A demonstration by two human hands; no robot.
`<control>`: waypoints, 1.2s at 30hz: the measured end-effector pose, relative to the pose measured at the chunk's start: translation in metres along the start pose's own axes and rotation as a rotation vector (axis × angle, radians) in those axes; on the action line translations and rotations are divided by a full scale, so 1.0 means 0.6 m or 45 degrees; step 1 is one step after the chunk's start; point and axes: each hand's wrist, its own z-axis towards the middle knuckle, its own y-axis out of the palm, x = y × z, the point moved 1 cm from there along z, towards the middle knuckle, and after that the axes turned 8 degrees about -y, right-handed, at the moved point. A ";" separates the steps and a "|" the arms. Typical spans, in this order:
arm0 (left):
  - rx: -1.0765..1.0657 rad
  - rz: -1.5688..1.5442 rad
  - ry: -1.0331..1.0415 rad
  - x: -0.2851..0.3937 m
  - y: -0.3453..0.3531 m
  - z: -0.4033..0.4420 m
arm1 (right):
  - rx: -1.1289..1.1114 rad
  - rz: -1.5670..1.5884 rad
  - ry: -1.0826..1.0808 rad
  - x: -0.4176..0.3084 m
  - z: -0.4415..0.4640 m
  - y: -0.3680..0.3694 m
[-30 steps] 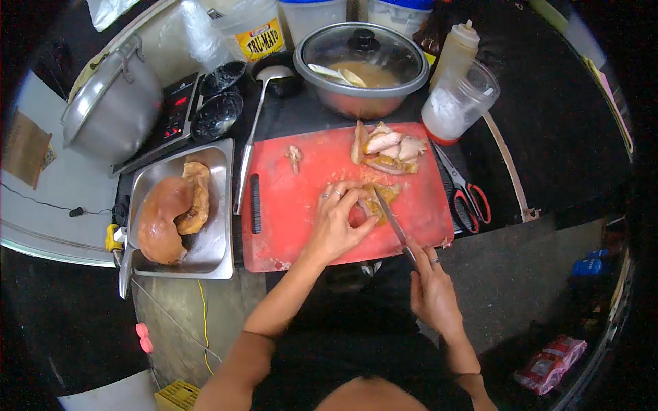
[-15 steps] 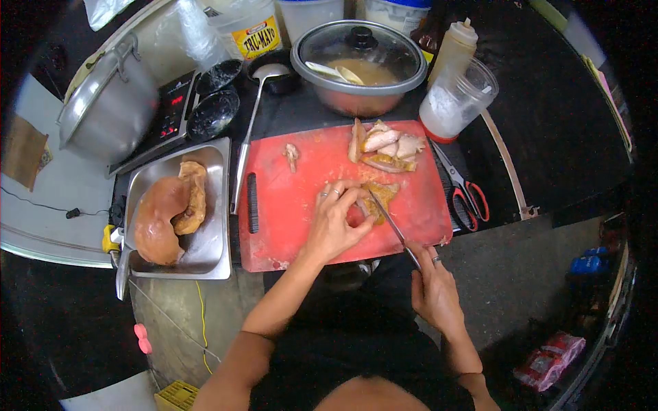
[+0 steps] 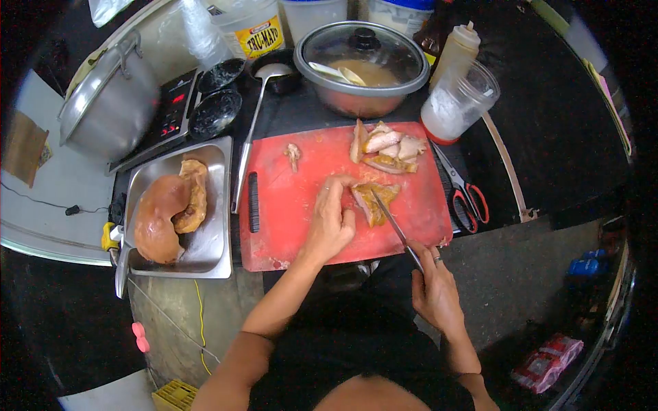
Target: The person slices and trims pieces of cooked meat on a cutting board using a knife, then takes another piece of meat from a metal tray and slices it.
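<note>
My right hand (image 3: 436, 291) is closed round the handle of a knife (image 3: 395, 227). The blade points up and left, and its tip rests on a piece of cooked meat (image 3: 377, 203) with a yellow-brown face. This piece lies on the red cutting board (image 3: 288, 236). At its left side, my left hand (image 3: 332, 218) has its fingertips by the upper left edge, thumb apart; whether they touch the meat is hard to see. Cut chunks of meat (image 3: 391, 147) are heaped at the board's upper right. A small scrap (image 3: 293, 157) sits at the upper left.
Left of the board, a metal tray (image 3: 218, 253) holds two larger meat pieces, with a ladle (image 3: 245, 151) between. A lidded bowl (image 3: 361, 103) stands behind. To the right are scissors (image 3: 462, 188), a clear container (image 3: 459, 103) and a squeeze bottle (image 3: 456, 51). A pot (image 3: 110, 103) stands far left.
My left hand has let go of the meat and drawn back to its left edge, its fingers no longer curled over it. The knife stays on the piece, nearly unmoved.
</note>
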 end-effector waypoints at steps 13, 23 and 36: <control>-0.066 0.402 0.201 0.010 0.006 -0.009 | 0.126 -0.033 -0.026 0.014 -0.011 -0.003; 0.020 0.263 0.181 0.028 0.002 -0.037 | 0.095 -0.034 -0.128 0.001 -0.026 0.011; 0.022 -0.054 0.000 0.015 0.003 -0.031 | 0.095 -0.215 -0.164 -0.007 -0.025 0.025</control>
